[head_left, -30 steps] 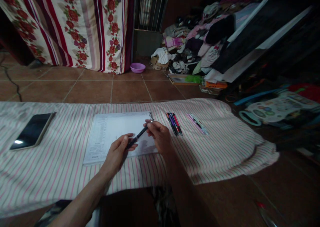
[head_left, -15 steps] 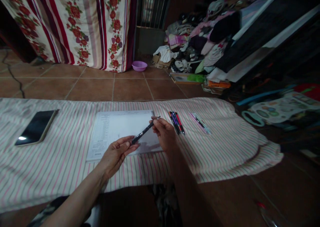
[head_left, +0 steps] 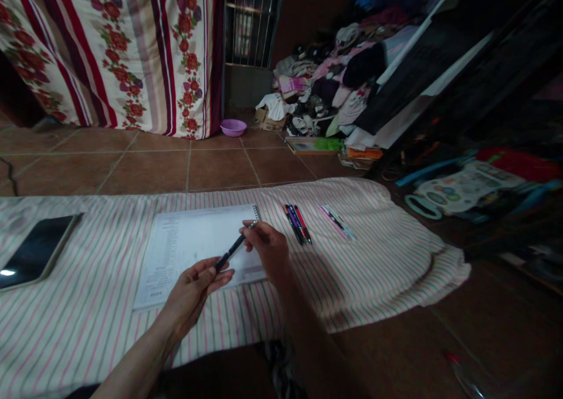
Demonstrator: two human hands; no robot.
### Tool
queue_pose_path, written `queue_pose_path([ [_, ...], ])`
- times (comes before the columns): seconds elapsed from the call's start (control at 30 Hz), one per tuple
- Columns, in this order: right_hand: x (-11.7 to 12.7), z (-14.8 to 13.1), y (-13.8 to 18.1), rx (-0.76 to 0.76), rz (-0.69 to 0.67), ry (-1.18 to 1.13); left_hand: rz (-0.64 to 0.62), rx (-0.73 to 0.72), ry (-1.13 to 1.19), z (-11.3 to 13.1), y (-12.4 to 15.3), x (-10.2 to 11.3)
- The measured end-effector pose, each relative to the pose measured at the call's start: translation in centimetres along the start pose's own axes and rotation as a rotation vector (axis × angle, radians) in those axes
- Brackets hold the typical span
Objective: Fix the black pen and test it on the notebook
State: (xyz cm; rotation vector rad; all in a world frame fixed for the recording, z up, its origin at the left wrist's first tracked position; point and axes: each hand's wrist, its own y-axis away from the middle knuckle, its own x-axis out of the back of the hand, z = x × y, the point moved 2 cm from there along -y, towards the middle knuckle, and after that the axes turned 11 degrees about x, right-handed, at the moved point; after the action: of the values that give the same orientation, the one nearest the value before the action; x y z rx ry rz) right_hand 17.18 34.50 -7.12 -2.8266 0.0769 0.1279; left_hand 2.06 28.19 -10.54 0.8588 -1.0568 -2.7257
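Observation:
A dark pen point(head_left: 231, 249) is held at a slant between my two hands, above a spiral-bound notepad point(head_left: 185, 234). My left hand point(head_left: 199, 279) pinches its lower end between thumb and fingers. At the upper end, my right hand point(head_left: 267, 247) grips the tip part, where a bit of shiny metal shows. The notepad lies on a striped cloth point(head_left: 373, 258), its page mostly white with print along the left side. Right of my right hand lies a group of several pens point(head_left: 298, 224), dark, purple and red. Farther right are a few thinner pastel pens point(head_left: 336, 221).
A smartphone point(head_left: 37, 249) lies on the cloth at the left. Beyond, on the tiled floor, are a purple bowl point(head_left: 233, 127), a floral curtain point(head_left: 145, 53) and a heap of clothes point(head_left: 334, 76). A colourful toy-like item point(head_left: 461, 188) stands at the right.
The view has shifted, so the notepad and pens appear farther left and slightly lower. Both hands still hold the pen, at a similar slant.

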Motion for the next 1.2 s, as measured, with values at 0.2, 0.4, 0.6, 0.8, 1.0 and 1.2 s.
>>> queue_pose_path([
  [0.2,0.22,-0.43,0.17,0.041,0.03,-0.002,0.082,-0.028,-0.067,-0.02,-0.08,-0.15],
  [0.4,0.05,-0.28,0.45,0.033,-0.003,-0.017,0.088,-0.035,-0.067,-0.02,-0.32,-0.48],
  [0.6,0.08,-0.24,0.54,0.042,-0.01,0.054,0.083,-0.067,-0.091,-0.27,-0.61,-0.79],
  [0.8,0.09,-0.2,0.47,0.046,0.0,0.06,0.051,-0.104,-0.106,-0.39,-0.83,-0.67],
  [1.0,0.34,0.08,0.24,0.059,-0.003,0.046,0.062,-0.1,-0.115,-0.31,-0.82,-0.57],
  [1.2,0.61,0.22,-0.11,0.053,0.064,0.03,0.076,-0.099,-0.074,-0.32,-0.93,-0.37],
])
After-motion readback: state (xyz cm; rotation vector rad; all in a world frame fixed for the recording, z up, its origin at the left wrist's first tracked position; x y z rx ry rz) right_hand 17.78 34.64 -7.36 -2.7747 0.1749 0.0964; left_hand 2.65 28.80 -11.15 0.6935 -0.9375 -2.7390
